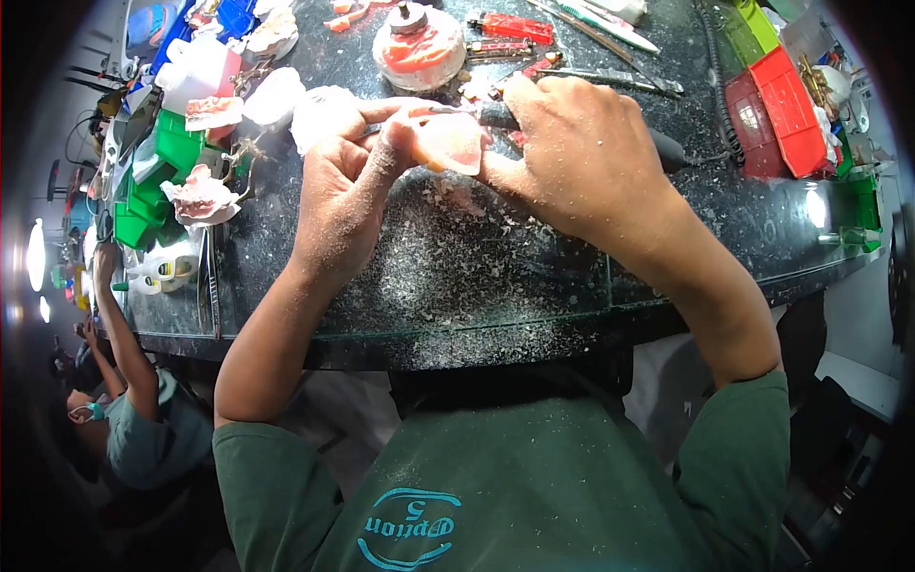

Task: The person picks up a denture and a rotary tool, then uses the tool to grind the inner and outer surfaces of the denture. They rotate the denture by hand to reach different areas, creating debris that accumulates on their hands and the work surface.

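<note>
My left hand (348,186), dusted with fine shavings, pinches a pink, partly translucent dental plate (450,143) between thumb and fingers. Gripped in my right hand (591,148) is a rotary handpiece (669,151); its dark rear end shows past the hand, and its front points left at the plate's upper edge. The right thumb touches the plate's right side. Whether the tool tip meets the plate is hard to make out. Below both hands, pale shavings (457,276) cover the dark bench top.
A round pot with a metal cap (417,48) stands behind my hands, near a red lighter (515,27) and slim tools (620,81). Green bins (152,191) and plaster pieces (202,195) crowd the left; a red bin (789,110) stands right. A masked person (143,429) sits far left.
</note>
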### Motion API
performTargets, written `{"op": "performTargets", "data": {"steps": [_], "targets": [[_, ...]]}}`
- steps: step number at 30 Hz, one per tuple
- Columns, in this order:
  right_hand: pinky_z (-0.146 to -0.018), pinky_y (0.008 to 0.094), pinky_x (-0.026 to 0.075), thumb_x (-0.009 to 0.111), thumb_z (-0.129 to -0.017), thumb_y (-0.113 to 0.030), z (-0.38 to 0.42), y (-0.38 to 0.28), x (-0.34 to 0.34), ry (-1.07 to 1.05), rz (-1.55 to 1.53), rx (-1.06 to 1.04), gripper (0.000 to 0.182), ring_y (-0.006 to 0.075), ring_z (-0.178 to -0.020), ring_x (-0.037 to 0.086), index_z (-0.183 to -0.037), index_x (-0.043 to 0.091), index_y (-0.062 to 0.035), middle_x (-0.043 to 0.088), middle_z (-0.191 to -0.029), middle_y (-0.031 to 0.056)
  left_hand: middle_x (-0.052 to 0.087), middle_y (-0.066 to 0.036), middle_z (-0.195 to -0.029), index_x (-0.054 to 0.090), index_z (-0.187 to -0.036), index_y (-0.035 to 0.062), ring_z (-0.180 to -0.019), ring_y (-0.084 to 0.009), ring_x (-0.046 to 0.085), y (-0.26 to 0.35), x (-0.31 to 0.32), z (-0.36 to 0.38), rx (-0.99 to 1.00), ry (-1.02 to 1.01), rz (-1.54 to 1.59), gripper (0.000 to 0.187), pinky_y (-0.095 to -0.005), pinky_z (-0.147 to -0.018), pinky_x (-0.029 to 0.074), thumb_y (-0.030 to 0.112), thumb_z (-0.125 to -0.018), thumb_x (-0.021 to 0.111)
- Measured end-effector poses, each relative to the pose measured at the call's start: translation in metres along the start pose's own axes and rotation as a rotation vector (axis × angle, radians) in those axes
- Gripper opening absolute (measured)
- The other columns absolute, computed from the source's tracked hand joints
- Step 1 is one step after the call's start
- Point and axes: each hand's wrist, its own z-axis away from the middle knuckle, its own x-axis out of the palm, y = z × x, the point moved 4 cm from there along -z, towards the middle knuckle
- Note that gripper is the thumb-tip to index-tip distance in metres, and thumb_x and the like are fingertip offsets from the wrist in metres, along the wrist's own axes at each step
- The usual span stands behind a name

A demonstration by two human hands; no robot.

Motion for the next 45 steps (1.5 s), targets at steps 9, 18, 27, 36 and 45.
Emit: {"op": "performTargets", "data": {"steps": [9, 18, 27, 36, 45], "targets": [[-0.068, 0.0398, 0.057, 0.064, -0.085, -0.053, -0.001, -0.004, -0.001, -0.029, -0.047, 0.012, 0.056, 0.0327, -0.076, 0.071, -0.083, 0.067, 0.0034, 0.068, -0.08, 0.0208, 0.066, -0.018, -0.113, 0.049, -0.126, -0.011, -0.107, -0.0186, 0.065, 0.001, 0.002, -0.001, 0.014, -0.009, 0.065, 0.043, -0.0308, -0.096, 0.051, 0.025, -0.103, 0.052], [-0.067, 0.0389, 0.057, 0.063, -0.085, -0.054, -0.001, -0.004, -0.001, 0.009, 0.031, -0.026, 0.056, 0.0302, -0.073, 0.071, -0.083, 0.068, 0.0015, 0.068, -0.078, 0.0176, 0.066, -0.018, -0.111, 0.05, -0.125, -0.0102, -0.105, -0.0189, 0.065, 0.002, -0.001, -0.001, -0.001, -0.032, 0.079, 0.04, -0.0316, -0.095, 0.051, 0.023, -0.103, 0.051], [-0.066, 0.0417, 0.057, 0.067, -0.077, -0.066, -0.005, 0.001, -0.011, 0.017, 0.005, -0.017, 0.069, 0.0319, -0.073, 0.071, -0.084, 0.067, 0.0031, 0.068, -0.078, 0.0177, 0.069, -0.015, -0.104, 0.058, -0.116, -0.0082, -0.097, -0.0181, 0.068, 0.0, -0.015, -0.007, -0.01, 0.002, 0.109, 0.037, -0.0324, -0.09, 0.054, 0.026, -0.103, 0.051], [-0.069, 0.0393, 0.056, 0.069, -0.075, -0.061, 0.002, -0.004, -0.007, 0.014, -0.014, -0.098, 0.065, 0.0304, -0.075, 0.07, -0.083, 0.067, 0.0033, 0.067, -0.078, 0.0173, 0.068, -0.006, -0.089, 0.066, -0.107, -0.0045, -0.082, -0.0099, 0.065, 0.003, -0.014, -0.007, -0.106, -0.056, -0.085, 0.032, -0.0267, -0.079, 0.053, 0.025, -0.102, 0.054], [-0.067, 0.037, 0.057, 0.069, -0.077, -0.058, 0.005, -0.005, -0.003, -0.033, -0.003, -0.065, 0.061, 0.0286, -0.073, 0.071, -0.082, 0.069, 0.0028, 0.068, -0.075, 0.0169, 0.067, -0.004, -0.088, 0.066, -0.107, -0.0043, -0.082, -0.0093, 0.063, 0.004, -0.013, -0.004, -0.128, -0.052, -0.163, 0.031, -0.0246, -0.08, 0.05, 0.024, -0.1, 0.057]]}}
